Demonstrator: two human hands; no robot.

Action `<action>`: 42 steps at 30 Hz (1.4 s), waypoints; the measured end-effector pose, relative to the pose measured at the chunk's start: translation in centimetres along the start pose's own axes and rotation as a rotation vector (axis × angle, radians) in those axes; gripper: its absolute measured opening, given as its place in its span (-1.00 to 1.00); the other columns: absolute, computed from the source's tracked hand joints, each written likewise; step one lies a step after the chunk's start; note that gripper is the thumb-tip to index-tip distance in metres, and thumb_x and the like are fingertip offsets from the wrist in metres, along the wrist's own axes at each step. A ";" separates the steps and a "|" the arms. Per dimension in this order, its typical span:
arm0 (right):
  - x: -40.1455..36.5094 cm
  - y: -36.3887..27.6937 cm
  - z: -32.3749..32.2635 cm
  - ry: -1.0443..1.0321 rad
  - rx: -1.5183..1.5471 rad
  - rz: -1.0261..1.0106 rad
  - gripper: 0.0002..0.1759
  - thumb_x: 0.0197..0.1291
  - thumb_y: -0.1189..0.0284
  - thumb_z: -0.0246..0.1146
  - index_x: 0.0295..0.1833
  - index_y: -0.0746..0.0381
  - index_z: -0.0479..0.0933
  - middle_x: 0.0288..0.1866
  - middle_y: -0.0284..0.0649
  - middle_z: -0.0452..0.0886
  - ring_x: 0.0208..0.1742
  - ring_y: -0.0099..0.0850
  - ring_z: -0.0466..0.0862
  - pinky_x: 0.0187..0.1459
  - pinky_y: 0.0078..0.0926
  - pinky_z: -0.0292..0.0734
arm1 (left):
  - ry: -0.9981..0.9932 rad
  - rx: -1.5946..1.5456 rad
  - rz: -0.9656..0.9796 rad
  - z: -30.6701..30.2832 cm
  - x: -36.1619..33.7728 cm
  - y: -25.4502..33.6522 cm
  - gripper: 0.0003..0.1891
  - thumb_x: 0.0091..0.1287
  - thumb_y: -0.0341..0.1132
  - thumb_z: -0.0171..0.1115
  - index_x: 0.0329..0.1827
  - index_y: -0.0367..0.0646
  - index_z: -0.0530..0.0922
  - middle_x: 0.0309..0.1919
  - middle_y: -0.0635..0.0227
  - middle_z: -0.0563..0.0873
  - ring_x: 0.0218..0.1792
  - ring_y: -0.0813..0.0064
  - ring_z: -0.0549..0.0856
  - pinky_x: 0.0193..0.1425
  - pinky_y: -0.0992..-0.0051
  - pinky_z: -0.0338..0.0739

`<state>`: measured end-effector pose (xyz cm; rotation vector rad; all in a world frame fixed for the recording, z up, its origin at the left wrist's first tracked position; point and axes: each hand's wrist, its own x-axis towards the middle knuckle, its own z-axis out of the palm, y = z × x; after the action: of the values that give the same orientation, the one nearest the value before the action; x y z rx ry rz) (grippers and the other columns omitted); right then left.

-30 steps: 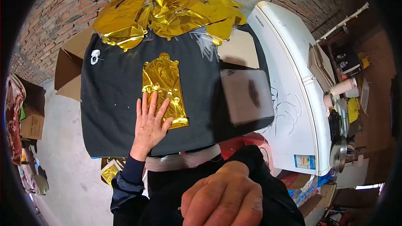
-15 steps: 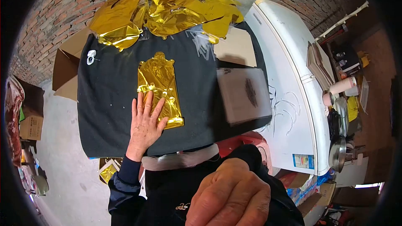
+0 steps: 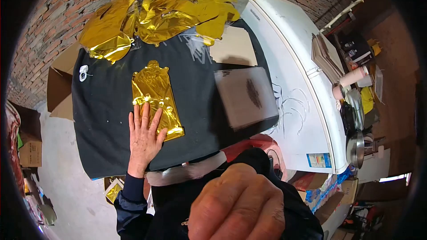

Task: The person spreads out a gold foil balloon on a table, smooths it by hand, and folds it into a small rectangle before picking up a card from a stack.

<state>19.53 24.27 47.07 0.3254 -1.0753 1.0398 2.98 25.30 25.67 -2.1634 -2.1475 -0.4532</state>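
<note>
A folded gold foil balloon [image 3: 152,84] lies flat on the black cloth of the table. My left hand [image 3: 146,138] rests on its lower left part with the fingers stretched out and spread, pressing on the foil. Close to the camera, my right hand [image 3: 238,204] is raised in front of my body with its knuckles towards me. Its fingers are curled closed, and whatever may be in them is hidden.
Gold foil sheets [image 3: 167,18] lie along the table's back edge, beside thin clear strips [image 3: 195,46]. A stack of clear bags [image 3: 244,100] and cardboard [image 3: 233,46] are on the right, near a white fridge [image 3: 293,80]. A small white roll [image 3: 83,73] sits at left.
The camera view has turned a little, so the table and its things appear further left. My left hand stays flat on the foil balloon; my right hand remains closed near the camera.
</note>
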 end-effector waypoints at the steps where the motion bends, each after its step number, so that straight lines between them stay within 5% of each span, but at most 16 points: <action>1: -0.3 -0.3 0.3 0.028 -0.024 0.022 -0.75 0.22 0.31 0.57 -0.32 0.24 0.71 -0.50 -0.22 0.72 -0.53 -0.41 0.65 -0.53 -0.55 0.59 | -0.001 0.000 -0.002 0.1 0.1 0.0 -0.38 0.57 0.03 0.10 0.62 0.01 0.39 0.69 0.05 0.19 0.72 -0.09 0.02 0.75 -0.06 -0.10; 5: -0.5 -0.8 0.2 0.072 -0.037 0.073 -0.68 0.28 0.24 0.55 -0.35 0.24 0.67 -0.49 -0.25 0.71 -0.51 -0.41 0.64 -0.49 -0.53 0.60 | 0.028 -0.006 -0.003 0.3 0.1 0.0 -0.37 0.50 0.00 0.20 0.60 0.03 0.43 0.67 0.05 0.23 0.69 -0.14 0.08 0.73 -0.11 -0.06; 14: -0.9 -0.2 -6.9 -0.359 0.344 0.141 -0.54 0.29 0.24 0.54 0.03 0.40 0.61 -0.17 -0.14 0.73 -0.23 -0.31 0.71 -0.20 -0.44 0.65 | 0.025 0.032 0.022 0.6 0.0 0.0 -0.37 0.51 -0.01 0.18 0.60 0.00 0.40 0.67 0.03 0.21 0.69 -0.15 0.08 0.74 -0.08 -0.08; 18: 0.1 -1.0 -9.0 -0.431 0.522 0.275 -0.49 0.29 0.26 0.54 0.08 0.45 0.58 -0.13 -0.12 0.72 -0.19 -0.29 0.72 -0.15 -0.42 0.63 | 0.011 0.024 0.018 0.0 0.2 0.2 -0.37 0.52 -0.03 0.19 0.61 0.00 0.39 0.67 0.03 0.21 0.69 -0.14 0.08 0.74 -0.07 -0.08; 23: 3.9 -5.6 -8.3 -0.404 0.353 0.748 -0.81 0.23 0.51 0.44 -0.15 0.38 0.60 -0.24 -0.11 0.70 -0.31 -0.24 0.65 -0.30 -0.36 0.54 | 0.000 0.030 0.016 -0.2 0.3 0.4 -0.35 0.50 -0.02 0.21 0.62 0.02 0.38 0.67 0.03 0.22 0.68 -0.14 0.09 0.74 -0.08 -0.07; 24: 4.4 -5.3 -8.8 -0.464 0.384 0.727 -0.76 0.20 0.57 0.45 -0.06 0.45 0.62 -0.23 -0.06 0.71 -0.27 -0.21 0.69 -0.25 -0.32 0.59 | -0.001 0.031 0.018 -0.2 0.3 0.4 -0.35 0.50 -0.02 0.21 0.62 0.01 0.39 0.67 0.03 0.22 0.68 -0.14 0.09 0.74 -0.08 -0.07; 28: 2.7 -4.6 -8.8 -0.415 0.354 0.582 -0.47 0.16 0.19 0.62 0.03 0.33 0.61 -0.15 -0.23 0.65 -0.18 -0.40 0.67 -0.16 -0.45 0.57 | 0.009 0.016 0.009 -0.1 0.4 0.4 -0.36 0.49 -0.02 0.21 0.60 0.01 0.42 0.66 0.02 0.23 0.68 -0.15 0.10 0.73 -0.10 -0.06; 31: 4.4 -6.0 -8.2 -0.340 0.235 0.670 -0.74 0.23 0.50 0.46 -0.09 0.45 0.60 -0.25 -0.07 0.69 -0.30 -0.22 0.67 -0.28 -0.31 0.57 | 0.000 0.027 0.007 -0.2 0.1 0.2 -0.36 0.49 -0.02 0.22 0.60 0.01 0.42 0.66 0.01 0.23 0.68 -0.16 0.11 0.73 -0.10 -0.07; 35: 2.1 -2.9 -9.4 -0.389 0.513 0.384 -0.51 0.28 0.26 0.54 0.03 0.46 0.57 -0.19 -0.15 0.70 -0.28 -0.34 0.69 -0.22 -0.44 0.59 | -0.008 0.007 0.012 -0.2 0.2 0.3 -0.36 0.49 -0.03 0.21 0.60 -0.01 0.41 0.67 0.01 0.22 0.68 -0.18 0.10 0.73 -0.10 -0.07; 38: 1.4 -3.1 -9.1 -0.339 0.561 0.438 -0.45 0.27 0.18 0.53 0.05 0.45 0.56 -0.20 -0.13 0.69 -0.30 -0.36 0.67 -0.23 -0.45 0.57 | -0.028 0.027 0.007 -0.2 0.2 0.2 -0.38 0.51 -0.04 0.17 0.61 -0.01 0.40 0.68 0.03 0.21 0.69 -0.15 0.07 0.74 -0.09 -0.08; 41: 3.1 -5.5 -9.4 -0.099 0.403 0.791 -0.68 0.28 0.36 0.45 -0.15 0.44 0.60 -0.32 -0.07 0.66 -0.29 -0.21 0.67 -0.27 -0.30 0.54 | -0.048 0.057 0.025 0.1 0.3 0.3 -0.38 0.55 -0.03 0.09 0.63 0.00 0.36 0.69 0.03 0.18 0.70 -0.13 0.03 0.75 -0.08 -0.12; 42: 3.8 -5.3 -10.7 -0.092 0.216 0.746 -0.67 0.31 0.31 0.40 -0.10 0.41 0.60 -0.22 -0.07 0.65 -0.23 -0.24 0.68 -0.19 -0.33 0.56 | -0.049 0.073 0.030 0.1 0.2 0.2 -0.39 0.56 -0.03 0.08 0.64 0.00 0.36 0.69 0.03 0.17 0.71 -0.13 0.03 0.75 -0.08 -0.13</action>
<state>30.26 30.74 46.38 0.1382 -1.1982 1.8276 3.19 25.52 25.62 -2.1865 -2.1168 -0.3175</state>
